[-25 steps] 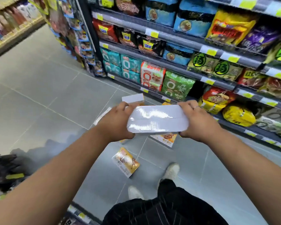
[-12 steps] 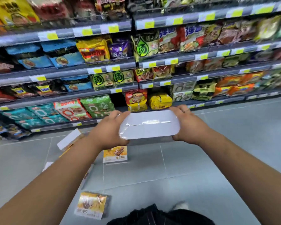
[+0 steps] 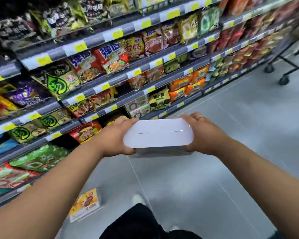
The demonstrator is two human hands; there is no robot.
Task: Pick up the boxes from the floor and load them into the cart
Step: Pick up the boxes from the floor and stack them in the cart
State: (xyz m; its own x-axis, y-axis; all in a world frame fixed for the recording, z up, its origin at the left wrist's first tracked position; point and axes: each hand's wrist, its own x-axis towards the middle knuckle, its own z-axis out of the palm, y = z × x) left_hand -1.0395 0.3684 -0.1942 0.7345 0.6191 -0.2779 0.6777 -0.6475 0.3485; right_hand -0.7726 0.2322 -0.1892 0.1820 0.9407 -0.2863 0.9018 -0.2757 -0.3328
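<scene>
- Shelves (image 3: pixel 100 94) stuffed with crinkly noodle packs run along the left. The cart (image 3: pixel 283 81) is far right, blurry and well apart, with only smooth grey tile floor (image 3: pixel 214 169) in between.
- The white box (image 3: pixel 157 132) is flat and glossy with rounded corners. It's up in the air, with the left hand (image 3: pixel 114 137) gripping its left end and the right hand (image 3: pixel 202 135) gripping its right end.
- An orange printed box (image 3: pixel 85 204) lies on the floor near left, by a shoe (image 3: pixel 136 199).
- Since half a second ago the view swung right and the cart showed up. Same two-handed hold.

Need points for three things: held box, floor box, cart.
held box (image 3: pixel 157 133), head view, middle of its white top face
floor box (image 3: pixel 86 203), head view, its printed face
cart (image 3: pixel 283 80), head view, its nearer wheel
</scene>
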